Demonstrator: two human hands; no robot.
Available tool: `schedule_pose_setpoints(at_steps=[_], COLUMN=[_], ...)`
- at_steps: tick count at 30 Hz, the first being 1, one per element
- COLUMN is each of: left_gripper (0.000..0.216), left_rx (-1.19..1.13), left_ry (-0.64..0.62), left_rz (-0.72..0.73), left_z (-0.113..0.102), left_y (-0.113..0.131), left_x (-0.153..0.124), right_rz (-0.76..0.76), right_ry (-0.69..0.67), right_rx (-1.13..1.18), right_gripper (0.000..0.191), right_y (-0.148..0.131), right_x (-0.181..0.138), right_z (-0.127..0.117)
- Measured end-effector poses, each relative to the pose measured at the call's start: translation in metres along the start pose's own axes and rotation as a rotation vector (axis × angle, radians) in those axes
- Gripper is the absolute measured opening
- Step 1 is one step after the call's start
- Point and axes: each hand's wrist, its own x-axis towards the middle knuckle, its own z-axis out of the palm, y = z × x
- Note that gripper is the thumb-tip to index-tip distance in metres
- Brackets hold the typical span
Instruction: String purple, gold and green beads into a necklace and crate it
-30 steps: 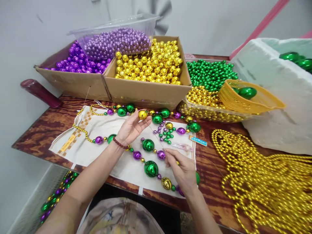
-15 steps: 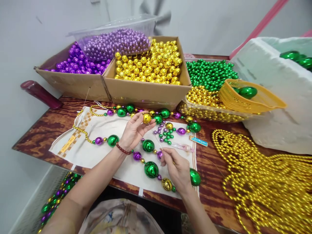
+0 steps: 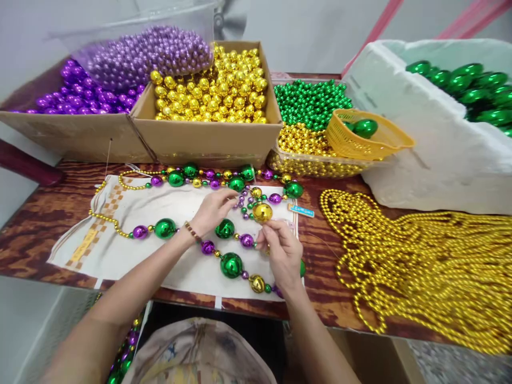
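My right hand [image 3: 282, 250] is closed in a pinch under a large gold bead [image 3: 262, 213], which sits just above the fingertips. The needle seen in these fingers earlier is hard to make out now. My left hand [image 3: 214, 212] reaches over the white cloth [image 3: 138, 205], fingers stretched out and apart from the gold bead. Its fingertips are at a small pile of purple beads [image 3: 241, 200] and green beads [image 3: 250, 205]; whether they touch is unclear. A strand with large green beads [image 3: 231, 265], purple beads [image 3: 207, 247] and gold beads [image 3: 256, 283] lies below both hands.
Boxes of purple beads [image 3: 94, 98] and gold beads [image 3: 208, 96] stand at the back. To their right are a tub of small green beads [image 3: 310, 101], a yellow basket [image 3: 370, 141] and a white foam box [image 3: 384, 117]. Gold bead strands [image 3: 424, 266] cover the right side.
My left hand has let go of the gold bead and moved away to the small beads. The gold bead is now at my right fingertips. The view has shifted right.
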Motion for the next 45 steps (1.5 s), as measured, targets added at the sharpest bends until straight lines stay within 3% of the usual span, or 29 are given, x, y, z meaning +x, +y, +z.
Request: schedule_pose_setpoints(at_steps=[3, 7, 11, 19, 26, 29, 34, 37, 41, 45], left_gripper=[0.022, 0.029, 0.024, 0.024, 0.021, 0.015, 0.020, 0.026, 0.026, 0.018], left_rx=[0.546, 0.842, 0.846, 0.853, 0.883, 0.596, -0.484, -0.930, -1.182, -1.257], left_ry=[-0.277, -0.434, -0.447, -0.405, -0.491, -0.396, -0.162, -0.067, 0.031, 0.088], left_rz=[0.086, 0.133, 0.133, 0.180, 0.231, 0.184, -0.153, -0.247, -0.283, -0.275], left_z=[0.010, 0.025, 0.029, 0.015, 0.015, 0.012, -0.007, -0.021, -0.029, -0.031], left_y=[-0.002, 0.000, -0.002, -0.013, -0.022, -0.025, -0.018, -0.009, -0.001, 0.000], left_x=[0.021, 0.035, 0.038, 0.036, 0.038, 0.042, 0.031, 0.014, -0.003, -0.008], right_rz=[0.026, 0.027, 0.032, 0.048, 0.043, 0.043, 0.019, -0.017, -0.058, -0.099], right_ry=[0.075, 0.078, 0.081, 0.063, 0.043, 0.053, 0.043, 0.010, -0.052, -0.110], right_rx=[0.041, 0.066, 0.064, 0.084, 0.096, 0.094, 0.068, 0.033, -0.055, -0.147], right_gripper=[0.015, 0.015, 0.015, 0.014, 0.013, 0.012, 0.012, 0.012, 0.014, 0.016], right_y=[0.003, 0.007, 0.008, 0.011, 0.012, 0.013, 0.014, 0.013, 0.010, 0.008], right_x=[-0.001, -0.003, -0.003, -0.004, -0.004, -0.004, -0.003, -0.002, -0.002, -0.005], right_z=[-0.007, -0.011, -0.012, -0.010, -0.005, -0.006, -0.010, -0.010, -0.008, -0.006])
